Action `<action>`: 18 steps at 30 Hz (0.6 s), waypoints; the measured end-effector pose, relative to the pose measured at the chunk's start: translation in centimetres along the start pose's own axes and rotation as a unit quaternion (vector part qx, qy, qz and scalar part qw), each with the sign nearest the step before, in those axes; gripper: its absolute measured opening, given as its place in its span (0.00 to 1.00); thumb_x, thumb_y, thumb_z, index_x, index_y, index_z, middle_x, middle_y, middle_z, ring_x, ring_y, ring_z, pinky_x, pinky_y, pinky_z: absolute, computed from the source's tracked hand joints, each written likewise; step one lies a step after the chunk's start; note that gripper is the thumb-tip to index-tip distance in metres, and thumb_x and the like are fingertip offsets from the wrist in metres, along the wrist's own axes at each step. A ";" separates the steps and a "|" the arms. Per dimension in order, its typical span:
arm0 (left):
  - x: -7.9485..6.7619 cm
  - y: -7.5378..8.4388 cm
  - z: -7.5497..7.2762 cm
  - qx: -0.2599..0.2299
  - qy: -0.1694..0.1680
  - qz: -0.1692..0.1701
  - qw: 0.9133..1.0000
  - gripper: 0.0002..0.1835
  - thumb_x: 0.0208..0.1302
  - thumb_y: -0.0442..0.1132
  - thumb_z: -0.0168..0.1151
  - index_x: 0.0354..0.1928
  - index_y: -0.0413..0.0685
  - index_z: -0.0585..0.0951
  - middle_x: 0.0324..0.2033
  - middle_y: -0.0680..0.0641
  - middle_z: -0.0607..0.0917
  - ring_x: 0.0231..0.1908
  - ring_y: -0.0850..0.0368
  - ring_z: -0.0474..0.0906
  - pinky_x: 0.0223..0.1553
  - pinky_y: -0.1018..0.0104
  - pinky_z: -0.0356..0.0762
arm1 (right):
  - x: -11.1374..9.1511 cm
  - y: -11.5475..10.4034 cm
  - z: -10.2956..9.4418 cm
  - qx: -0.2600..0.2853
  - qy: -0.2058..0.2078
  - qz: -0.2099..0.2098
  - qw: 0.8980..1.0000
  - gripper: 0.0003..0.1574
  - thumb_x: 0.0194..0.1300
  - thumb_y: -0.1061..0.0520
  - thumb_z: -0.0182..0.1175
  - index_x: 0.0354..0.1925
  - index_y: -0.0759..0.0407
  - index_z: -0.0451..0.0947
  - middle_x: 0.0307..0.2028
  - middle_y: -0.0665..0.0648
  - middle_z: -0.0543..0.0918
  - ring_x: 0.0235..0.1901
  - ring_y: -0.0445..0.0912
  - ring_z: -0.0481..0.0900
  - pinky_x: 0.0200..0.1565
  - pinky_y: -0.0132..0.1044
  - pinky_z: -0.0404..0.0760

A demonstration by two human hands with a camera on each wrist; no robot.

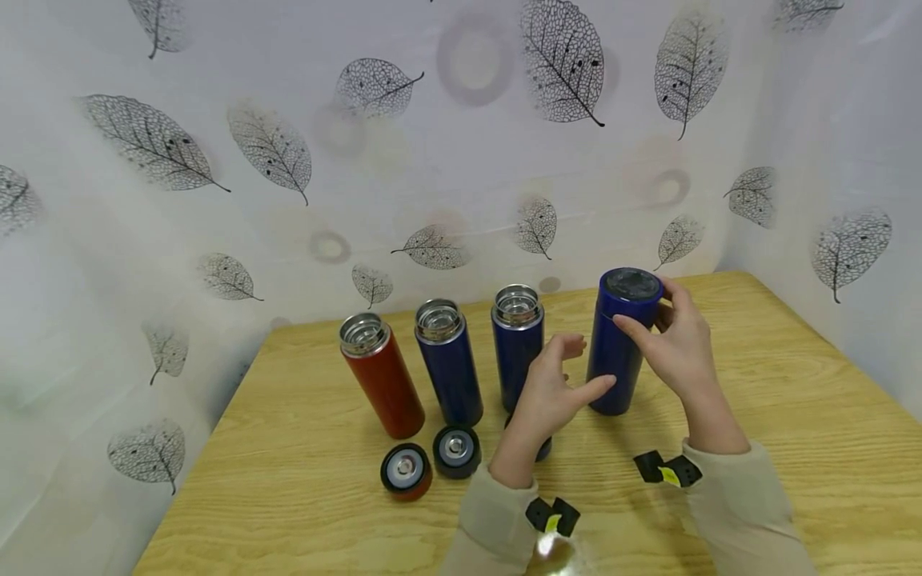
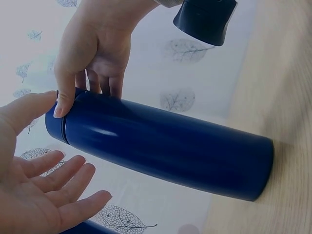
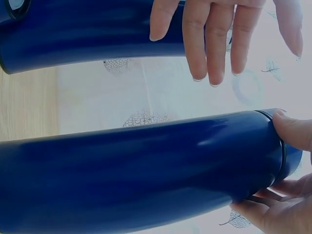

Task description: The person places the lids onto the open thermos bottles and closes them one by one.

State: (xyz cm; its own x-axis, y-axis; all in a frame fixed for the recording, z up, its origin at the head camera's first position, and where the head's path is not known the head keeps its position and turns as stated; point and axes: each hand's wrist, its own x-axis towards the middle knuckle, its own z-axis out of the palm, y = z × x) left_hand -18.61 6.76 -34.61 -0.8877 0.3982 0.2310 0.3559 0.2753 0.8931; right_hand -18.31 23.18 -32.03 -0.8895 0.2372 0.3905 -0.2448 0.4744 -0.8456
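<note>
A blue thermos bottle (image 1: pixel 615 352) with its lid on stands at the right of the row. My right hand (image 1: pixel 677 344) grips it at the lid, thumb on the near side and fingers behind; the right wrist view shows the thumb at the lid's seam (image 3: pixel 282 151). My left hand (image 1: pixel 551 392) is held just left of this bottle, thumb and fingers spread. In the left wrist view the left hand (image 2: pixel 44 190) has nothing in its palm, its thumb tip close to the lid.
To the left stand an uncapped red bottle (image 1: pixel 385 384) and two uncapped blue bottles (image 1: pixel 452 372), (image 1: pixel 515 352). In front lie a red-edged lid (image 1: pixel 406 470), a dark lid (image 1: pixel 457 450) and another lid (image 1: pixel 543 450) partly behind my left wrist. A leaf-patterned curtain (image 1: pixel 461 160) borders the wooden table (image 1: pixel 302 480).
</note>
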 end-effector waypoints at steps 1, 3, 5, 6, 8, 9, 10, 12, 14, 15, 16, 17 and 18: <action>0.0 0.0 0.0 0.001 0.000 0.000 1.000 0.29 0.52 0.45 0.65 0.55 0.46 0.67 0.51 0.50 0.73 0.52 0.61 0.68 0.46 0.65 0.70 | 0.0 0.0 0.0 -0.001 -0.001 -0.002 1.000 0.44 0.56 0.57 0.61 0.63 0.66 0.49 0.57 0.69 0.60 0.54 0.64 0.64 0.49 0.55 0.65; 0.0 0.0 0.0 0.002 -0.001 0.000 1.000 0.29 0.52 0.45 0.65 0.55 0.46 0.67 0.51 0.50 0.73 0.52 0.61 0.68 0.46 0.65 0.70 | 0.0 -0.1 -0.1 -0.001 -0.004 -0.006 1.000 0.44 0.56 0.57 0.61 0.63 0.67 0.49 0.56 0.69 0.60 0.54 0.65 0.63 0.49 0.55 0.65; 0.0 -0.1 0.0 0.003 -0.001 0.001 1.000 0.29 0.52 0.45 0.65 0.55 0.46 0.68 0.51 0.50 0.73 0.51 0.61 0.68 0.46 0.65 0.70 | 0.0 -0.1 -0.1 0.001 -0.006 -0.008 1.000 0.44 0.56 0.57 0.61 0.63 0.67 0.49 0.56 0.70 0.60 0.54 0.65 0.63 0.49 0.56 0.64; 0.1 -0.1 0.0 0.004 -0.001 0.001 1.000 0.29 0.52 0.45 0.65 0.55 0.46 0.68 0.51 0.51 0.73 0.51 0.61 0.68 0.46 0.65 0.70 | 0.0 -0.1 -0.2 0.002 -0.007 -0.008 1.000 0.44 0.56 0.57 0.61 0.63 0.67 0.49 0.56 0.70 0.60 0.54 0.65 0.63 0.50 0.56 0.64; 0.1 -0.1 0.1 0.005 -0.001 0.004 1.000 0.29 0.52 0.45 0.65 0.55 0.46 0.67 0.51 0.50 0.73 0.52 0.61 0.68 0.46 0.65 0.70 | 0.0 -0.1 -0.2 0.003 -0.012 -0.004 1.000 0.45 0.56 0.57 0.61 0.63 0.68 0.49 0.57 0.70 0.60 0.54 0.66 0.63 0.49 0.57 0.64; 0.1 -0.1 0.1 0.006 -0.001 0.005 1.000 0.29 0.52 0.45 0.65 0.55 0.46 0.67 0.51 0.50 0.73 0.52 0.61 0.68 0.46 0.65 0.70 | 0.1 -0.1 -0.3 0.004 -0.014 -0.002 1.000 0.45 0.56 0.56 0.61 0.63 0.67 0.48 0.57 0.70 0.59 0.54 0.66 0.62 0.49 0.57 0.64; 0.1 -0.1 0.1 0.007 -0.001 0.005 1.000 0.29 0.52 0.45 0.65 0.55 0.46 0.67 0.51 0.50 0.73 0.52 0.61 0.68 0.46 0.65 0.70 | 0.1 -0.1 -0.3 0.004 -0.018 0.000 1.000 0.45 0.56 0.56 0.61 0.64 0.67 0.48 0.57 0.70 0.59 0.54 0.66 0.62 0.49 0.58 0.63; 0.1 -0.2 0.1 0.007 -0.001 0.006 1.000 0.28 0.52 0.46 0.64 0.55 0.46 0.67 0.51 0.50 0.73 0.52 0.61 0.68 0.46 0.64 0.70 | 0.0 -0.2 -0.4 0.005 -0.026 0.006 1.000 0.46 0.56 0.55 0.61 0.64 0.67 0.47 0.58 0.70 0.58 0.55 0.66 0.61 0.49 0.59 0.62; 0.1 -0.2 0.0 0.006 -0.001 0.006 1.000 0.28 0.53 0.46 0.64 0.54 0.46 0.68 0.51 0.50 0.73 0.52 0.61 0.68 0.46 0.62 0.70 | 0.0 -0.2 -0.5 0.004 -0.032 0.007 0.999 0.47 0.56 0.54 0.61 0.64 0.66 0.46 0.58 0.70 0.57 0.55 0.66 0.60 0.51 0.60 0.61; 0.1 -0.2 0.0 0.006 0.000 0.007 1.000 0.28 0.53 0.46 0.64 0.54 0.46 0.68 0.51 0.50 0.73 0.52 0.61 0.68 0.46 0.62 0.70 | 0.0 -0.2 -0.5 0.001 -0.035 0.007 0.999 0.47 0.56 0.54 0.61 0.64 0.66 0.46 0.58 0.70 0.57 0.56 0.66 0.59 0.52 0.59 0.59; 0.1 -0.2 0.0 0.006 0.001 0.009 1.000 0.28 0.53 0.46 0.64 0.54 0.46 0.68 0.51 0.50 0.73 0.51 0.61 0.68 0.47 0.61 0.70 | 0.0 -0.2 -0.6 -0.001 -0.038 0.006 0.999 0.48 0.56 0.53 0.60 0.64 0.66 0.45 0.58 0.70 0.57 0.56 0.66 0.58 0.53 0.59 0.58; 0.1 -0.2 0.0 0.007 0.002 0.011 1.000 0.27 0.53 0.46 0.64 0.54 0.45 0.68 0.51 0.50 0.73 0.51 0.61 0.68 0.47 0.61 0.70 | 0.0 -0.2 -0.6 -0.002 -0.040 0.005 0.999 0.48 0.56 0.53 0.60 0.64 0.67 0.45 0.59 0.71 0.56 0.57 0.66 0.57 0.54 0.59 0.56; 0.1 -0.2 -0.1 0.008 0.004 0.012 1.000 0.27 0.53 0.46 0.64 0.54 0.45 0.68 0.51 0.50 0.74 0.51 0.61 0.68 0.47 0.62 0.70 | 0.0 -0.3 -0.7 -0.006 -0.041 0.005 0.999 0.49 0.56 0.53 0.60 0.65 0.67 0.44 0.59 0.71 0.56 0.58 0.65 0.56 0.55 0.58 0.55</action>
State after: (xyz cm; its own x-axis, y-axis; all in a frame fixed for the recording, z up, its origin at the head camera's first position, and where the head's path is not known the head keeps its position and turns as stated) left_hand -18.75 6.69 -34.73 -0.8811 0.3979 0.2557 0.3822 0.2803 0.8805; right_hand -18.01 23.64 -31.56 -0.9207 0.1708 0.3509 -0.2326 0.4819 -0.8448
